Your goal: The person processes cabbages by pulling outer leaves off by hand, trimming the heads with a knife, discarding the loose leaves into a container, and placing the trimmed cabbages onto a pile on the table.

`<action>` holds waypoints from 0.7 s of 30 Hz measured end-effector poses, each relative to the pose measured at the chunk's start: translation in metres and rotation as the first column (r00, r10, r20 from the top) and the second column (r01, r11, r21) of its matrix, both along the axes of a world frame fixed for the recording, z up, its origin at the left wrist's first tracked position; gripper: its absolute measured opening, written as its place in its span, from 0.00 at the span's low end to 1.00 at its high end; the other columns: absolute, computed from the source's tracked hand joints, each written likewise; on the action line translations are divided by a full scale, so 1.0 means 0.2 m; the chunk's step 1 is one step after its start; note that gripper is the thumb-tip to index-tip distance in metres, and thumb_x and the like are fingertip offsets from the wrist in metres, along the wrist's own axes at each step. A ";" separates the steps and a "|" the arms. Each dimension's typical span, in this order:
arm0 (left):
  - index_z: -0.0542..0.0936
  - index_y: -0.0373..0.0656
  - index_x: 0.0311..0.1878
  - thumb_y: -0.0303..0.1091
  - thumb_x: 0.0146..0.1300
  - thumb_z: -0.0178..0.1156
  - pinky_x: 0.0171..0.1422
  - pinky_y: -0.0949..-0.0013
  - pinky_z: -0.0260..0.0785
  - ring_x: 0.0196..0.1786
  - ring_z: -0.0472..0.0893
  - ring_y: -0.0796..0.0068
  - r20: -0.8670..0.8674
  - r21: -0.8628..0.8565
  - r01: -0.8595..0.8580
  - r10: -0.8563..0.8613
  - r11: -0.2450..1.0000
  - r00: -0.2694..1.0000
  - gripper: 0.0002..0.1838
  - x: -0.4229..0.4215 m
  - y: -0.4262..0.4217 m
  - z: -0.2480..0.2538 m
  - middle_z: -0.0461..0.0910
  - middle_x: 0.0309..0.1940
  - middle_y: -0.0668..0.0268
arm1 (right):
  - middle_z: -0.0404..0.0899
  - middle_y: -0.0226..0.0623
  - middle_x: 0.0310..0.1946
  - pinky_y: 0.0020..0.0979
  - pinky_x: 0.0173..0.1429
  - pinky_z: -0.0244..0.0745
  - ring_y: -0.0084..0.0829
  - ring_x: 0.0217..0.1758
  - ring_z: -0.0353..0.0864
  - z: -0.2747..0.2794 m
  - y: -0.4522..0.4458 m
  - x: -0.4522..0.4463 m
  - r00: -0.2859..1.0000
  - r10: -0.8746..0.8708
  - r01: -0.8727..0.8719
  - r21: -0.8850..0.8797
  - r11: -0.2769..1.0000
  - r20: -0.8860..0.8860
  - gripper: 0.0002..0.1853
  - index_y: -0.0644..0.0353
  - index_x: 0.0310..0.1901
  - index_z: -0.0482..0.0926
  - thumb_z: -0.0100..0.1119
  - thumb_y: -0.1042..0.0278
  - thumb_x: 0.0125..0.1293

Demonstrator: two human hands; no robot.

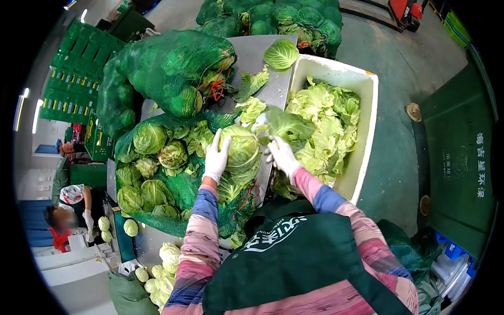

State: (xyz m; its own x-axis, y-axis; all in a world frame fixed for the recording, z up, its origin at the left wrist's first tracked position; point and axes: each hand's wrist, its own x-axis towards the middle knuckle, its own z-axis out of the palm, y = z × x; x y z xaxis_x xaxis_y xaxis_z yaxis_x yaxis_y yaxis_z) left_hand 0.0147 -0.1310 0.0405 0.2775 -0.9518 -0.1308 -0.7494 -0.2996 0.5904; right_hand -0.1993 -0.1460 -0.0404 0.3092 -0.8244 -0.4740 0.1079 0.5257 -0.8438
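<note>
My left hand (216, 157), in a white glove, holds a pale green cabbage (240, 152) from its left side, fingers spread along it. To the right of the cabbage, my gloved right hand (282, 155) has its fingers curled. A small tan bit shows at those fingers, too little to name. Just above them is a blurred loose cabbage leaf (289, 126); I cannot tell whether the hand touches it. Beneath and left of my left hand lies an opened green net bag (181, 184) with several cabbages in it.
A white bin (369, 126) full of leaves stands at the right of the metal table (257, 52). Tied net sacks (163, 68) of cabbages lie at the back left. Trimmed cabbages (165, 262) sit at lower left, near another person (73, 205). A green container (457, 142) is far right.
</note>
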 end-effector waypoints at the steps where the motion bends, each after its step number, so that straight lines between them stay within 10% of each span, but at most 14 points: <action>1: 0.65 0.44 0.69 0.53 0.66 0.55 0.68 0.64 0.59 0.64 0.70 0.55 -0.139 -0.039 -0.016 0.010 0.999 0.990 0.34 0.05 0.01 -0.03 0.70 0.61 0.48 | 0.80 0.34 0.32 0.22 0.17 0.63 0.20 0.22 0.77 -0.06 -0.05 0.01 0.995 -0.101 0.101 0.083 0.991 -0.008 0.21 0.58 0.63 0.63 0.48 0.67 0.70; 6: 0.59 0.37 0.70 0.48 0.68 0.55 0.71 0.66 0.56 0.68 0.66 0.61 -0.584 0.154 -0.169 0.227 0.974 0.779 0.34 0.07 0.13 0.09 0.65 0.66 0.51 | 0.78 0.53 0.36 0.40 0.48 0.73 0.51 0.42 0.78 0.12 -0.06 -0.03 0.914 -0.145 -0.017 -0.394 0.919 -0.379 0.17 0.65 0.48 0.71 0.55 0.64 0.61; 13: 0.63 0.34 0.63 0.49 0.51 0.71 0.65 0.59 0.61 0.60 0.69 0.50 0.068 -0.157 -0.117 0.129 0.981 0.989 0.43 -0.26 0.14 0.02 0.68 0.56 0.45 | 0.81 0.53 0.34 0.47 0.43 0.74 0.52 0.38 0.80 0.13 0.15 -0.03 0.842 -0.047 -0.247 -0.460 0.853 -0.538 0.16 0.62 0.47 0.74 0.51 0.58 0.66; 21: 0.63 0.33 0.63 0.47 0.52 0.70 0.64 0.59 0.62 0.58 0.71 0.50 0.069 -0.182 -0.144 0.158 0.973 0.985 0.41 -0.24 0.13 0.00 0.69 0.56 0.46 | 0.79 0.55 0.26 0.50 0.36 0.74 0.55 0.32 0.79 0.06 0.17 0.00 0.797 0.017 -0.345 -0.432 0.833 -0.604 0.14 0.62 0.45 0.72 0.49 0.59 0.67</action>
State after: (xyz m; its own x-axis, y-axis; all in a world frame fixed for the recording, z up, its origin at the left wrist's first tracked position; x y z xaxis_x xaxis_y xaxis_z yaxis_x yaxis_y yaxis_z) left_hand -0.0331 -0.1041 0.0395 0.4225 -0.9041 0.0636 -0.7515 -0.3102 0.5823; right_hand -0.2000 -0.1118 -0.0282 0.2958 -0.9437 -0.1481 -0.5144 -0.0267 -0.8572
